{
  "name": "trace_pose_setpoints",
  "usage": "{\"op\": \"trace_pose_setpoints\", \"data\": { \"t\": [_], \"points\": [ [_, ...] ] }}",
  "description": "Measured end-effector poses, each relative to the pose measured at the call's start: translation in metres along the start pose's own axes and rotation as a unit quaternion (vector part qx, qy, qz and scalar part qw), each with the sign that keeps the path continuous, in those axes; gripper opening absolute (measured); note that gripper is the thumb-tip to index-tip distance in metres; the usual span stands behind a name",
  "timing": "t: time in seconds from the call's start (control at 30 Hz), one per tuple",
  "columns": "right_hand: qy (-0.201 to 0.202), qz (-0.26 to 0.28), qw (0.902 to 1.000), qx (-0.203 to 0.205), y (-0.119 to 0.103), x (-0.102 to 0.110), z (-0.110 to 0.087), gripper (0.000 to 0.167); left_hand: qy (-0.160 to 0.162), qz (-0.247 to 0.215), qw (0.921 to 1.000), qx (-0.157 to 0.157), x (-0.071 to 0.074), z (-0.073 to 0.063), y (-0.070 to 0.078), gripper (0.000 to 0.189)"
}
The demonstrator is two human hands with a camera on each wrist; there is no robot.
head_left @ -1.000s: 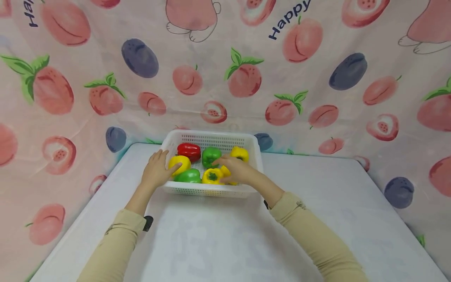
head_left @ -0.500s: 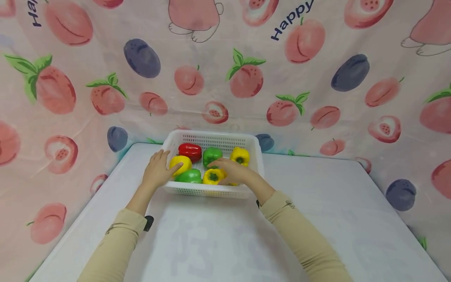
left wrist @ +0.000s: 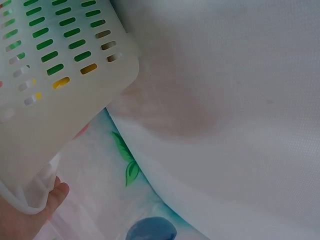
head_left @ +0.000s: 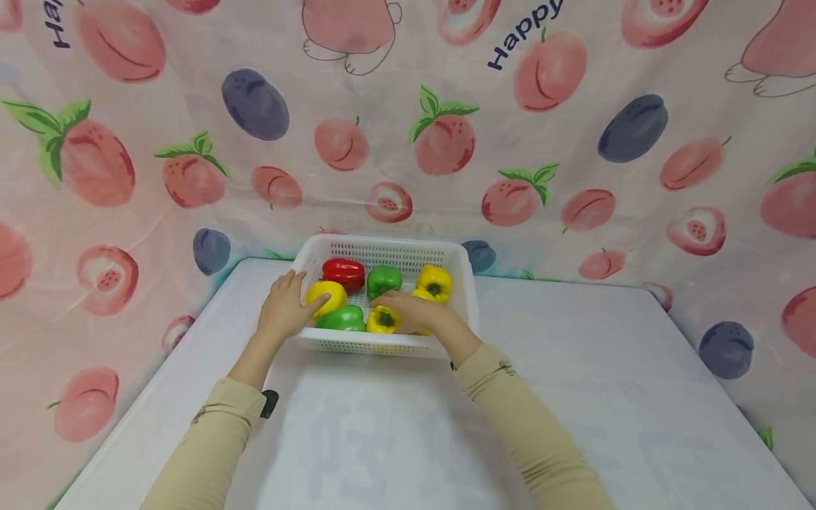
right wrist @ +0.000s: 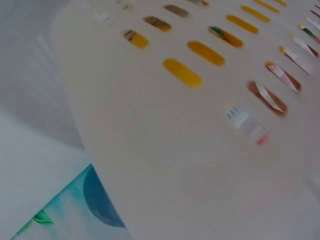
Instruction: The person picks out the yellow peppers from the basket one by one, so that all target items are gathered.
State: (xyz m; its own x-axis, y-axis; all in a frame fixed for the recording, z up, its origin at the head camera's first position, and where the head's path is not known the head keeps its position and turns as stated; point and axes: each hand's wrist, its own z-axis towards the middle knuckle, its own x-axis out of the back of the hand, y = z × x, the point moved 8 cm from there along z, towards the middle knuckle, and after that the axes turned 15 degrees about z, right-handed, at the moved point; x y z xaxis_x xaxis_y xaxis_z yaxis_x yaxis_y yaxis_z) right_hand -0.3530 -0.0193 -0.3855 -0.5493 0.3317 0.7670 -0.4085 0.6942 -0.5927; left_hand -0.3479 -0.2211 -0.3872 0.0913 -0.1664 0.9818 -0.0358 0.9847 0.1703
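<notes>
A white perforated plastic basket (head_left: 462, 312) holds several bell peppers. My left hand (head_left: 283, 304) grips its left rim, thumb reaching inside over a yellow bell pepper (head_left: 331, 292); in the left wrist view fingertips (left wrist: 60, 192) show past the rim. Inside the basket, my right hand (head_left: 414, 312) has its fingers bent over the front yellow bell pepper (head_left: 381, 320), thumb on the near side. Also inside are a red bell pepper (head_left: 343, 275), two green ones, including the rear green bell pepper (head_left: 382, 280), and a rear yellow bell pepper (head_left: 435, 280). The right wrist view hides that hand behind the basket wall (right wrist: 150, 135).
The basket stands near the back of a white-covered table (head_left: 376, 425). A peach-printed cloth (head_left: 382, 156) hangs close behind it and along the sides. White table surface extends in front and to the right of the basket.
My right hand has moved left and closed in over the front yellow bell pepper, which has shifted slightly left. More yellow now shows behind that hand. My left hand has stayed on the rim.
</notes>
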Motion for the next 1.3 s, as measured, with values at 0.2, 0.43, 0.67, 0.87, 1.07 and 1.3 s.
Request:
{"op": "trace_pose_setpoints", "data": {
  "t": [0.2, 0.43, 0.67, 0.87, 1.07, 1.3],
  "points": [
    [0.009, 0.014, 0.9998, -0.007, 0.006, -0.002, 0.001, 0.063, -0.002, -0.001, 1.0, -0.001, 0.0, 0.0, 0.001, 0.081],
    [0.016, 0.027, 0.9995, 0.008, 0.011, -0.002, 0.002, 0.061, -0.007, -0.002, 1.0, 0.001, 0.0, 0.0, 0.0, 0.082],
    [0.021, 0.069, 0.9971, 0.022, 0.015, -0.003, 0.002, 0.058, -0.009, -0.001, 1.0, 0.002, -0.001, 0.0, -0.001, 0.084],
    [0.042, 0.115, 0.9919, 0.034, 0.024, -0.003, 0.003, 0.057, -0.003, -0.003, 1.0, -0.002, 0.0, 0.001, 0.0, 0.084],
    [0.045, 0.126, 0.9894, 0.056, 0.029, -0.005, 0.005, 0.055, -0.011, -0.003, 0.9999, 0.003, -0.001, 0.001, 0.0, 0.083],
    [0.053, 0.14, 0.987, 0.058, 0.03, -0.005, 0.005, 0.052, -0.006, -0.004, 1.0, 0.001, 0.0, -0.001, 0.001, 0.082]
  ]
}}
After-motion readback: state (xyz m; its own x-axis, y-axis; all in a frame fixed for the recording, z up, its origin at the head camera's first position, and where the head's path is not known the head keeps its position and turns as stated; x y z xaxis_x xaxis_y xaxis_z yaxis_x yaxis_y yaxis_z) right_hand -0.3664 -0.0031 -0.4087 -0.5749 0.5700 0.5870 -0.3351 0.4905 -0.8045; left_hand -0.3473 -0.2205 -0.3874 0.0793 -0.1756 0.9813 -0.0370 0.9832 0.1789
